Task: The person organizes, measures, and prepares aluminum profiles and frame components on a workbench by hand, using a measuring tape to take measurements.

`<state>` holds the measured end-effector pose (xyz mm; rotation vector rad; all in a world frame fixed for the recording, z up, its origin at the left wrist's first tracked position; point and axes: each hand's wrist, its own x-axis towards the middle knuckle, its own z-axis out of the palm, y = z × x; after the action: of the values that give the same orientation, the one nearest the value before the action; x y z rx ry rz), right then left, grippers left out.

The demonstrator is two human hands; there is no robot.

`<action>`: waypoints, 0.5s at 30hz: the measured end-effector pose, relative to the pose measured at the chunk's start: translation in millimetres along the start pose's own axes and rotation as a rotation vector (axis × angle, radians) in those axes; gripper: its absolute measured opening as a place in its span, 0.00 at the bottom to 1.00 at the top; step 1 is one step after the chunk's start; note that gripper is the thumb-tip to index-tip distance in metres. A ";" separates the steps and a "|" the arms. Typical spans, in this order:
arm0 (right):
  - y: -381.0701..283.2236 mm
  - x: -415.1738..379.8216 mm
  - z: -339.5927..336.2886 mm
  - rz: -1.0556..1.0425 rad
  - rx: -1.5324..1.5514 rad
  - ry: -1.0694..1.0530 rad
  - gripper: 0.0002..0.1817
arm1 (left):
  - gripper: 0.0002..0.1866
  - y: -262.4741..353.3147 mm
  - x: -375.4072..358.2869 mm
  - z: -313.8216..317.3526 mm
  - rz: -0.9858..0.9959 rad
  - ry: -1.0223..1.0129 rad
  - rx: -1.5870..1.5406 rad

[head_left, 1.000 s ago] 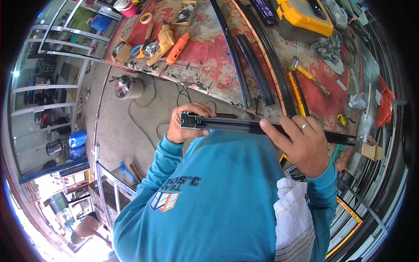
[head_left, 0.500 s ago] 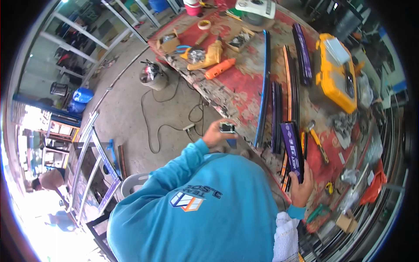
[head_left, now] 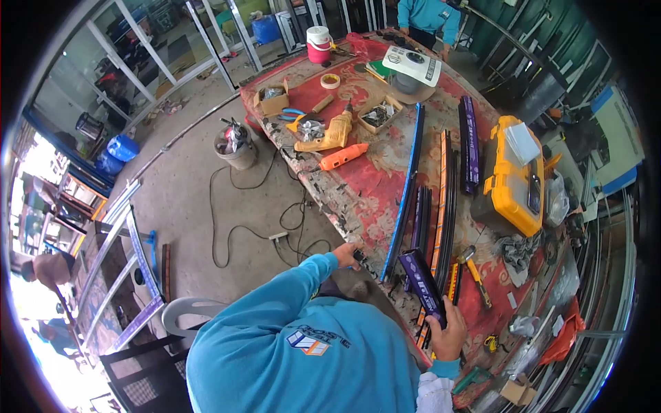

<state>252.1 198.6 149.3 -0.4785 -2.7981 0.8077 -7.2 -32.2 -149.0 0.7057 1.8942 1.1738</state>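
My right hand is closed around the lower end of a short frame profile in purple printed wrapping, held slanted over the near side of the table. At the table's left edge, my left hand has its fingers closed on a small dark piece; its kind is too small to tell. Between the hands lies a long blue-faced strip. Beside it are dark purple profiles and a long orange-and-black profile. A hammer with a yellow handle rests right of the held profile.
A yellow toolbox stands on the right. Farther back lie a yellow drill, an orange tool and a box of small hardware. A person is at the far end. Cables and a bucket are on the floor.
My view has tilted up, bringing the person at the far end into sight. My left hand has turned and now sits against the table edge. The right hand still grips the purple-wrapped profile.
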 end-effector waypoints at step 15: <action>29.8 0.1 14.3 -0.067 0.000 -0.133 0.31 | 0.22 -52.3 -19.6 62.8 0.035 0.470 -0.079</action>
<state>255.7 215.6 121.2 -0.3412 -2.9175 0.8558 53.4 -39.7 -206.8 0.4453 2.2045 1.5283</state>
